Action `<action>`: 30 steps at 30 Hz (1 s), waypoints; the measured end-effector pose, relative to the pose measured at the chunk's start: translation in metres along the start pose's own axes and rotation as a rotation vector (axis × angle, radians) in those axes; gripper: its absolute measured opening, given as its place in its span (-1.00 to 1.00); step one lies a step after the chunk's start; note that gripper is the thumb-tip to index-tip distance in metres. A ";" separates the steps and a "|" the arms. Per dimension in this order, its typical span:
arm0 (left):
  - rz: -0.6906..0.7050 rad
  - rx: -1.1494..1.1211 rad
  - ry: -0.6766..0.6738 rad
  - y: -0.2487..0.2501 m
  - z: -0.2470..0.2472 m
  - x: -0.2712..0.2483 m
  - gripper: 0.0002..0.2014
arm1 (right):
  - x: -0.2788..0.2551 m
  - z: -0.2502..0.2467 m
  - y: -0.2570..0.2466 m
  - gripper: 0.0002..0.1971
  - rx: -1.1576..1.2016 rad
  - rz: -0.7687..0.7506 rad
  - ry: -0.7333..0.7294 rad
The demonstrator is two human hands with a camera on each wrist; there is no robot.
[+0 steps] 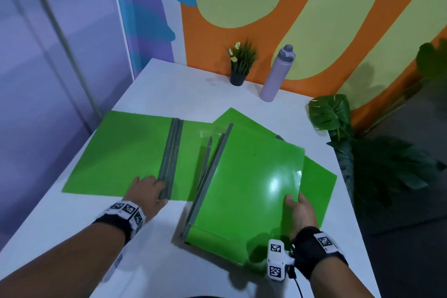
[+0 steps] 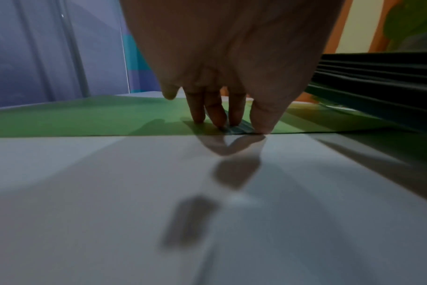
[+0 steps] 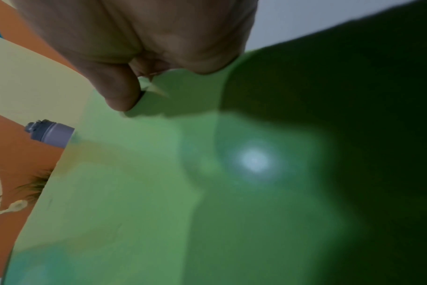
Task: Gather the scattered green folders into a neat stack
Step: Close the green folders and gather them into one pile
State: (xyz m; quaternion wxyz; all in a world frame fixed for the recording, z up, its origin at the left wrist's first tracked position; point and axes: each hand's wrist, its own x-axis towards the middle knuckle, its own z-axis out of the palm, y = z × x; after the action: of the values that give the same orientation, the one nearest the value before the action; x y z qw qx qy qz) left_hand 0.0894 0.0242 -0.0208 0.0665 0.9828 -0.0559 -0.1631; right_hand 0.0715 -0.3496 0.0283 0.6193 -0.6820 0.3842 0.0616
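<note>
A green folder (image 1: 116,152) lies open and flat on the left of the white table (image 1: 174,89). My left hand (image 1: 154,189) pinches the near end of its grey spine (image 1: 170,159) between fingertips (image 2: 219,123) and thumb (image 2: 261,119). To the right, a pile of shut green folders (image 1: 249,189) is tilted, spines to the left. My right hand (image 1: 294,201) grips its right edge, thumb (image 3: 119,96) on the top cover (image 3: 159,192) and fingers hidden beneath. Two more green folders (image 1: 319,176) poke out from under the pile. The pile's dark layered edges (image 2: 378,77) show in the left wrist view.
A small potted plant (image 1: 240,65) and a lilac bottle (image 1: 278,72) stand at the table's far edge against the painted wall. A leafy plant (image 1: 331,113) stands off the right edge. Bare tabletop lies in front of the folders.
</note>
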 end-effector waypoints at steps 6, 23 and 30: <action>-0.295 0.035 0.039 -0.012 0.016 -0.047 -0.34 | -0.017 0.020 0.005 -0.38 -0.061 0.041 -0.044; -0.278 -0.309 0.343 0.006 -0.028 -0.052 -0.82 | -0.005 0.040 0.038 -0.41 -0.114 0.080 -0.013; -0.286 -0.537 0.869 0.009 -0.163 -0.079 -0.80 | 0.011 0.031 0.005 -0.42 -0.191 -0.039 0.078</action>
State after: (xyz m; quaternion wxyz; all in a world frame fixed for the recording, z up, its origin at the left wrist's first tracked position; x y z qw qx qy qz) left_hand 0.0674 0.0439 0.1579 0.3098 0.9059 0.1554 0.2433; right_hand 0.0882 -0.3269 0.0113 0.5369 -0.7473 0.3871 0.0591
